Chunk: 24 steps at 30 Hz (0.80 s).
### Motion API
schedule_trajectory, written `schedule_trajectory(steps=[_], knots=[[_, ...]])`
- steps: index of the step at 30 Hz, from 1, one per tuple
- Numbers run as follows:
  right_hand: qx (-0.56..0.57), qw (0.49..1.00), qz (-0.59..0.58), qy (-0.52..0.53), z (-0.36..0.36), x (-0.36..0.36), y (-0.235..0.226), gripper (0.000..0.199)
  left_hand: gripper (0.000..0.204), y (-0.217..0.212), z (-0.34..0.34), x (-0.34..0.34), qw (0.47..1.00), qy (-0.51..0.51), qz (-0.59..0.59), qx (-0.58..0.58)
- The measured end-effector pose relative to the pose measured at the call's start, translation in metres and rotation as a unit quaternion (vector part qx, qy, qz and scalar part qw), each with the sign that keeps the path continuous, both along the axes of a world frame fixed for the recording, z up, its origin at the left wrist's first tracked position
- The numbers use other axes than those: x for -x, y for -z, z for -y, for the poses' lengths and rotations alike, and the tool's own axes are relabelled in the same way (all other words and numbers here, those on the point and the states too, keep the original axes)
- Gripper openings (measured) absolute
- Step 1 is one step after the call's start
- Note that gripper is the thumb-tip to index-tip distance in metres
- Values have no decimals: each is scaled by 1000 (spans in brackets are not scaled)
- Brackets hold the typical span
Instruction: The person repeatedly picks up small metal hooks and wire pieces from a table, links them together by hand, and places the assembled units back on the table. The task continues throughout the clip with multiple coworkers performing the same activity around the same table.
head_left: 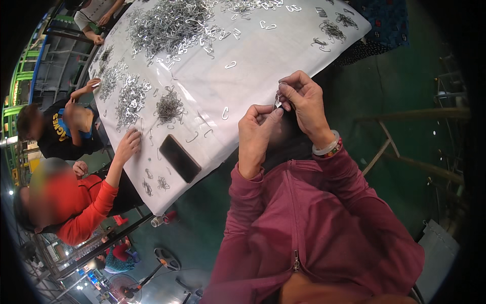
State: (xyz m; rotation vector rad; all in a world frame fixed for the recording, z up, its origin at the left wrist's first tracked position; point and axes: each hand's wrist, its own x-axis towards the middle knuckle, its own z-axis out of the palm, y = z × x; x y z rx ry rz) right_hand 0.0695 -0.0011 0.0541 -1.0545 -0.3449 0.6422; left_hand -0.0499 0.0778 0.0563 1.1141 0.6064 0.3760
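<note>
In front of my chest, close to the table's near edge, my left hand (256,133) and my right hand (307,105) meet with fingers pinched. Between them they grip a small shiny metal carabiner (277,103), partly covered by my fingertips. Past my hands on the white-covered table (212,88), one loose C-shaped carabiner body (225,113) lies to the left and another hook (231,65) farther off. A heap of thin bent wire pieces (170,107) sits left of these.
A big pile of metal hooks (169,25) covers the far side, with a smaller hook pile (132,100) at the left. A dark phone (179,158) lies near the left corner. Wire bundles (333,31) rest at the far right. A co-worker's hand (128,144) touches the left edge.
</note>
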Motion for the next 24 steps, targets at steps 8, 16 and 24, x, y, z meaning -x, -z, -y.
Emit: schedule_trajectory(steps=[8, 16, 24], knots=[[6, 998, -26, -48, 2, -7, -8, 8, 24, -2, -2, -2, 998, -15, -1, 67], [8, 996, -24, -81, 7, -11, -12, 9, 24, -9, 15, 0, 993, -40, -46, -98], [13, 995, -40, -89, 12, -12, -20, 8, 26, -20, 18, 2, 978, 5, -60, -199]])
